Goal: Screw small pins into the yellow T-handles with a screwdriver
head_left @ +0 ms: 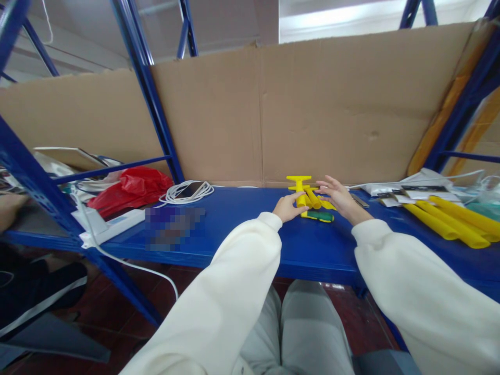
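Observation:
My left hand [289,207] is closed around the lower part of a yellow plastic piece with a T-shaped top [299,179], which stands upright over the blue shelf. To its right my right hand [339,197] is open, fingers spread, with nothing visible in it. More yellow pieces [313,198] lie between the two hands; their exact shape is partly hidden. Just below them a screwdriver with a green and yellow handle [321,216] rests on the shelf. A small flat dark object [359,200] lies beyond my right wrist.
Several yellow tubes [449,221] and packets [420,192] lie at the right. At the left are a coiled white cable [167,195], a red plastic bag [136,185] and a white power strip [117,226]. Cardboard [312,114] walls the back. Another person's leg [42,291] shows at far left.

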Motion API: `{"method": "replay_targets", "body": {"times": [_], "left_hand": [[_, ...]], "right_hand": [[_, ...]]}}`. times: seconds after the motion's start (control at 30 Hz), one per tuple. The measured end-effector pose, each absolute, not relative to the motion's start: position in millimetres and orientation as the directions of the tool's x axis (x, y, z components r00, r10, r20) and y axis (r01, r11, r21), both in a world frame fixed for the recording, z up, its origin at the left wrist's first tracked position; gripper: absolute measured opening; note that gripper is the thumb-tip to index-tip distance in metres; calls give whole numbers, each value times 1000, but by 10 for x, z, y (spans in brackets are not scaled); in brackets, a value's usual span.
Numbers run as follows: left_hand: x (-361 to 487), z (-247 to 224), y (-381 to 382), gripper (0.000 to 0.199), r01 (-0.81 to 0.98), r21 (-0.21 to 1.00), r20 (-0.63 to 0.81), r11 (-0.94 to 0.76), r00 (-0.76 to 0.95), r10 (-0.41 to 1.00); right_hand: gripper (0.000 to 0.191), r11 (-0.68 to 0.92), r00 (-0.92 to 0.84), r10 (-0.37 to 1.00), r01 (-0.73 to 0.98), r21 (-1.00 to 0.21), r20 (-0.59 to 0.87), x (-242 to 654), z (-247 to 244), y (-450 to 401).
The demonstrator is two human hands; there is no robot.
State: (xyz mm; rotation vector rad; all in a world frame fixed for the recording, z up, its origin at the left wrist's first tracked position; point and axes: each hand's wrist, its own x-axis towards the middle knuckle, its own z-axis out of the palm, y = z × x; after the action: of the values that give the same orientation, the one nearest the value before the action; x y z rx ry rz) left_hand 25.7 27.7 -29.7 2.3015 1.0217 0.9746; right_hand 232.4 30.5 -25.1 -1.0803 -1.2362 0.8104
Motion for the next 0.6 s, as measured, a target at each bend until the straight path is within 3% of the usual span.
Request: {"method": "replay_targets", "body": {"times": [0.1, 0.2, 0.37, 0.47, 0.6], "left_hand": [[315, -279, 373, 61, 625, 585, 354, -517, 377, 856], [357, -239, 441, 59, 721, 524, 294, -454, 347, 890], [404, -170, 468, 58, 819, 406, 183, -406, 362, 914], [434, -136, 454, 54, 839, 369, 145, -401, 374, 916], [465, -121, 438, 55, 842, 356, 129, -405, 385, 914]], "right_hand": [[53, 312, 174, 924, 168, -935, 339, 2359, -291, 333], [47, 279, 199, 907, 377, -883, 371, 2409, -348, 400], [35, 179, 46, 935, 793, -583, 351, 2414, -401, 426], [35, 193, -40, 951, 851, -488, 307, 2378, -395, 385], [36, 191, -46, 953, 860, -473, 301, 2363, -389, 368]]}}
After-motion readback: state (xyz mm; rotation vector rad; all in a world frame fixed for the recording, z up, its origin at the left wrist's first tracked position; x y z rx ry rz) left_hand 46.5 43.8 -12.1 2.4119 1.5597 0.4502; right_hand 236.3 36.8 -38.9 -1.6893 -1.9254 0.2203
